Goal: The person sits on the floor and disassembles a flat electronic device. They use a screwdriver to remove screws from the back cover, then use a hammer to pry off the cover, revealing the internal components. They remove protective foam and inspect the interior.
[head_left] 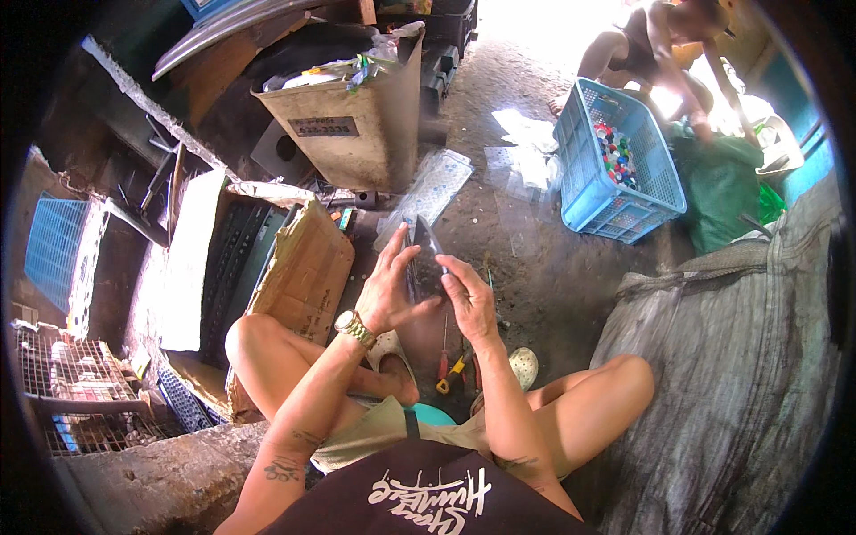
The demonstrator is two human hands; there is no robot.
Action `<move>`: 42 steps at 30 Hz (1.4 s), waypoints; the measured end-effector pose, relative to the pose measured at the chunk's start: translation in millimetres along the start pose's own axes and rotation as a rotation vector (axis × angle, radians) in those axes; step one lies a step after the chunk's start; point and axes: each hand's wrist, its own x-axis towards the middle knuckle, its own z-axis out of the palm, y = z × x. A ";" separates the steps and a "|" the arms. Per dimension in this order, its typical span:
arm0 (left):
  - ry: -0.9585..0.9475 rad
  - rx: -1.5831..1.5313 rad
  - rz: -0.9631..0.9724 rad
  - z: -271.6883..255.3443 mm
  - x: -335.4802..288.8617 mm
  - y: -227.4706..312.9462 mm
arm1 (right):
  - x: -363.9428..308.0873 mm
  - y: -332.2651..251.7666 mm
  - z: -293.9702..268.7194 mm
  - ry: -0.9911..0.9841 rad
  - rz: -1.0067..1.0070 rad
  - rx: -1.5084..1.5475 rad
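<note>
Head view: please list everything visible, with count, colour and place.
flat piece: one, dark, centre
patterned sheet: one, pale blue, beyond flat piece
crate: one, blue, upper right
bottle caps: many, multicoloured, inside crate
bag: one, green, right of crate
woven sack: one, grey, lower right
bin: one, beige, upper left-centre
cardboard box: one, brown, left
rack: one, blue, far left
hand tools: several, red, yellow, lower centre
other person: one, dark clothing, upper right
watch: one, gold, left wrist
left grip: one, bare, at flat piece
right grip: one, bare, pinching it
</note>
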 end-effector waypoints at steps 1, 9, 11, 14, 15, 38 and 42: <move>0.009 0.005 -0.026 -1.2 -1.8 2.4 | -0.3 -0.2 -2.3 0.036 -0.056 -0.127; 0.014 -0.067 -0.624 30.2 -13.3 45.2 | 2.7 9.4 -0.6 0.257 0.006 -0.438; 0.008 -0.061 -0.707 30.8 -20.1 46.0 | 2.6 18.7 -9.2 0.259 0.200 -0.522; 0.103 0.033 -0.810 7.0 -44.6 24.7 | 8.0 48.3 -45.9 0.513 0.278 -0.615; 0.164 0.045 -0.720 -4.7 -52.0 11.1 | 6.2 61.2 -61.4 0.517 0.366 -0.618; 0.732 -0.699 -0.787 -107.8 22.3 4.6 | -34.9 57.9 -4.4 -0.434 0.739 0.227; 0.466 -0.585 -0.945 -96.7 10.1 5.4 | -30.7 0.0 19.3 -0.067 0.568 -0.027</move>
